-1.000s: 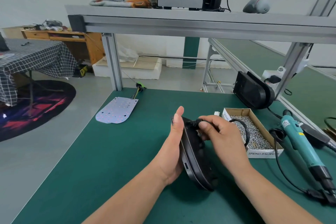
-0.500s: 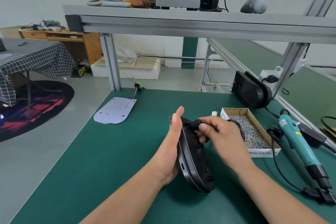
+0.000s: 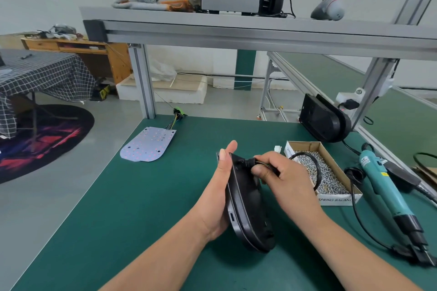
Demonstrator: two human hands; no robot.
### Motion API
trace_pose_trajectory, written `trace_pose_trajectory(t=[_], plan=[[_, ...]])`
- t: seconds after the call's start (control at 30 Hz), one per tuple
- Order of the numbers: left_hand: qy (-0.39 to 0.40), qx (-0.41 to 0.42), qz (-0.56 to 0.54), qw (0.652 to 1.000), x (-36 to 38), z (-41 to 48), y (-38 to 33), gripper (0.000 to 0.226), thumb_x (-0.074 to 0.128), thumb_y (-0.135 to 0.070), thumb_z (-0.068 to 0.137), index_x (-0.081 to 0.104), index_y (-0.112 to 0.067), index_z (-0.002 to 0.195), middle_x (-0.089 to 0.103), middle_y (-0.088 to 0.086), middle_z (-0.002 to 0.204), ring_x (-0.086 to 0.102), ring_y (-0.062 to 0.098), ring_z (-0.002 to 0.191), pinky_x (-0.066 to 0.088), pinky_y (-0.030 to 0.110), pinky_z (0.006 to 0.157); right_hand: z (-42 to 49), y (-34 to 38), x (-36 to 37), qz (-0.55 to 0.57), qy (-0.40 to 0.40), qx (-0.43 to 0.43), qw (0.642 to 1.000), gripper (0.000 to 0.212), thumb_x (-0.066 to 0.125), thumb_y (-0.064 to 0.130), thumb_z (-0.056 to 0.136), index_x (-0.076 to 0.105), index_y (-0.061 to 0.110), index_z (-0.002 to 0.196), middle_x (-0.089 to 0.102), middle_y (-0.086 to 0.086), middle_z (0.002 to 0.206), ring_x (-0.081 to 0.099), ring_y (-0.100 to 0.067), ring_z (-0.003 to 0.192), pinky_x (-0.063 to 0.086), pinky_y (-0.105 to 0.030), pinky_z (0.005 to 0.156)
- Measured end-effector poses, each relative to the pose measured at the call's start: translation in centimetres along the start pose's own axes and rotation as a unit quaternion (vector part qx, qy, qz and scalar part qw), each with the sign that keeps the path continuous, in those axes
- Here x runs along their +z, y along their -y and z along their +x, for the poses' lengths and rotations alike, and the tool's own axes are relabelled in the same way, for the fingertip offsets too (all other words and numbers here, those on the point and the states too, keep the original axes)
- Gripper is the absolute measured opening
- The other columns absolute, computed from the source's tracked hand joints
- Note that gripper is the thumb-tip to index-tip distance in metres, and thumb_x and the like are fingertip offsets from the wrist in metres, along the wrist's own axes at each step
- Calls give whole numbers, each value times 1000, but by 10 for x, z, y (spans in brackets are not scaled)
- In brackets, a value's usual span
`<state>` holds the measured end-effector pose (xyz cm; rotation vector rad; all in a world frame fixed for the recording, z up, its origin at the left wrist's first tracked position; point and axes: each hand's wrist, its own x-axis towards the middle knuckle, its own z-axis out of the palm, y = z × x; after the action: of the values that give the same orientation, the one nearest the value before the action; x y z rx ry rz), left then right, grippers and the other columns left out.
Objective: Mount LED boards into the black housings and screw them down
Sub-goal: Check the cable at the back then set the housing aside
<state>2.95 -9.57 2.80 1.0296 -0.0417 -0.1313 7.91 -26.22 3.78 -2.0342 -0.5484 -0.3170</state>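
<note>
A black housing [image 3: 246, 205] stands on edge on the green table [image 3: 132, 215], tilted, in the middle of the view. My left hand [image 3: 218, 186] lies flat against its left face with straight fingers. My right hand [image 3: 279, 177] pinches the black cable [image 3: 315, 168] where it enters the housing's top; the cable loops over the screw box. An LED board [image 3: 149, 144] with coloured wires lies flat at the far left of the table. A second black housing [image 3: 324, 120] leans against the frame post at the far right.
A cardboard box of screws [image 3: 331, 168] sits right of my hands. A teal electric screwdriver [image 3: 387, 191] with its cord lies along the right edge. An aluminium shelf [image 3: 260, 28] with a bag of screws and a grey unit spans overhead.
My hands and the housing have barely moved. My right hand's grip sits slightly further along the cable at the housing's top.
</note>
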Motion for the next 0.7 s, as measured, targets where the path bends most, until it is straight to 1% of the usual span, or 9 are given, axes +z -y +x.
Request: trace_pose_trajectory(t=[0.07,0.13,0.2,0.27,0.33,0.4,0.53,0.63,0.7], plan=[[-7,1,-6,1000,0,1,0,67,51,-79,90,45,-53,151,69,4,143,66,31,131,49,57,114,2,1,0,-32,-3,-23,999,8,76,34,97,74,26,98,73,15,94,66,-4,95,45,-14,79],[-14,0,-13,1000,0,1,0,70,54,-78,89,47,-46,151,68,6,143,65,32,133,49,56,114,2,-1,0,-58,0,-31,998,13,74,35,97,75,26,107,72,17,101,64,1,102,42,-10,84],[-15,5,-12,1000,-1,1,0,71,53,-77,90,46,-44,152,68,7,144,65,31,133,49,55,114,1,-1,-1,-48,-1,-26,999,21,74,29,98,72,31,119,72,21,101,66,2,102,42,-7,85],[-13,10,-3,1000,-1,2,-1,70,51,-77,91,44,-45,153,68,6,143,66,29,131,54,50,109,1,-1,-5,-22,1,-20,1000,30,74,21,99,69,37,123,74,22,100,70,-3,97,47,-12,85],[-11,9,1,1000,-1,2,-1,71,52,-77,90,43,-46,153,69,7,142,68,29,129,57,47,105,1,-2,-6,-28,-6,-30,999,28,74,16,98,74,39,115,74,26,104,71,-2,99,50,-14,87],[-4,7,6,1000,-2,2,-1,71,50,-77,91,41,-47,154,69,5,142,67,28,130,57,46,106,2,-1,-5,-1,-14,-12,1000,32,74,12,97,74,41,108,74,25,100,73,-2,95,49,-12,84],[5,1,18,1000,-3,2,-1,66,44,-77,95,36,-53,155,71,5,139,68,26,128,57,48,106,3,-3,1,55,-6,39,998,25,71,9,98,77,33,102,77,11,83,73,-8,77,52,-14,77],[16,-1,23,1000,-3,1,-2,72,50,-79,89,33,-57,155,71,11,137,70,26,120,52,53,111,4,-1,1,83,-3,53,995,22,70,9,99,78,29,95,75,4,77,70,-9,69,51,-13,71],[25,-5,25,999,-2,1,-3,75,52,-80,86,32,-59,155,72,9,137,71,26,120,53,53,110,5,0,1,85,-2,60,995,21,70,9,99,78,27,91,74,3,74,68,-9,66,52,-16,70]])
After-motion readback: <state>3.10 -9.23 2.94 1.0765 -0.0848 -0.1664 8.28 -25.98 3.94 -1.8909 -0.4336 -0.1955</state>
